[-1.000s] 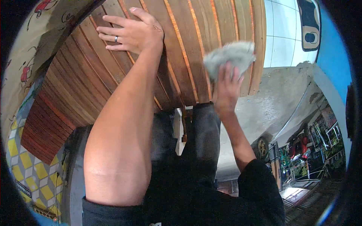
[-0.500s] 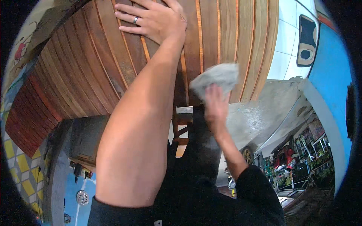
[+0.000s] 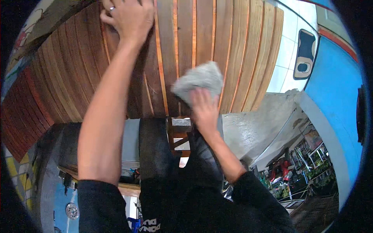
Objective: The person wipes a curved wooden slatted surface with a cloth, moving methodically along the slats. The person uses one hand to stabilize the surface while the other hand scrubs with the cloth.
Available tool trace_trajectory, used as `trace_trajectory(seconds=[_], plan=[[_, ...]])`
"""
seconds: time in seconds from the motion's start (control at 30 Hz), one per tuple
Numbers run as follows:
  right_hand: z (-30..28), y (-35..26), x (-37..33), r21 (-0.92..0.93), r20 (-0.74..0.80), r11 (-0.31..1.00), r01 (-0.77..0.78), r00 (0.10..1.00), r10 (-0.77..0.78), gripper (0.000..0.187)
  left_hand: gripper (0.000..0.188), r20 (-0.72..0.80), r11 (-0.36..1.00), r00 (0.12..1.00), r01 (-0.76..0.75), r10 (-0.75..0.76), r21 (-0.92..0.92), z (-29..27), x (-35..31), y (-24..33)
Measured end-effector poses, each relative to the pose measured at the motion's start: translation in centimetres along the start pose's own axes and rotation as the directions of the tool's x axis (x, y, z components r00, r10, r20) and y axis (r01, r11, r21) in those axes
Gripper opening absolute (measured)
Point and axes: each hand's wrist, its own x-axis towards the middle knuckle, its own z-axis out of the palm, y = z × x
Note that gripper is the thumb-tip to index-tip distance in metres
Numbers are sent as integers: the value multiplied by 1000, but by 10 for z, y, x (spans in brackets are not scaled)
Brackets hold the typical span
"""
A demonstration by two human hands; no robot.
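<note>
A broad surface of narrow wooden slats [image 3: 202,42], some dark brown and others lighter, fills the upper part of the view, with orange-lit gaps between strips. My right hand [image 3: 205,110] presses a folded grey cloth [image 3: 202,79] against the slats close to their near edge; the thumb is hidden. Farther up and left, my left hand [image 3: 131,21] rests on the dark slats, a ring on one finger. Its fingers are apart, bent a little and partly cut off by the top of the picture. Nothing shows in that hand.
Below the near edge, a brown wooden frame [image 3: 179,136] shows between my dark-clothed legs. A redder slatted panel [image 3: 25,112] is at far left. White tiles with a dark mat [image 3: 305,54] and a blue wall [image 3: 334,89] lie right. Cluttered equipment [image 3: 283,171] stands at lower right.
The view has shifted. In the picture, both hands and the cloth are farther left. My left hand sits higher, with its fingers more bent than before. The cloth stays under my right hand.
</note>
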Motion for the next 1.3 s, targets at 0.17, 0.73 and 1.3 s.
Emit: trace_trajectory(seconds=[0.17,0.73,1.3], plan=[[-37,40,75,60,-280,943,-327,902,330,59,56,79,987,994,64,-77,150,6,18,-27],[-54,39,118,-8,-240,961,-276,934,266,60,53,-2,985,1000,-21,21,174,8,18,-38],[-83,44,200,5,-308,964,-266,917,255,56,51,43,991,999,-4,-2,135,-5,21,-42]])
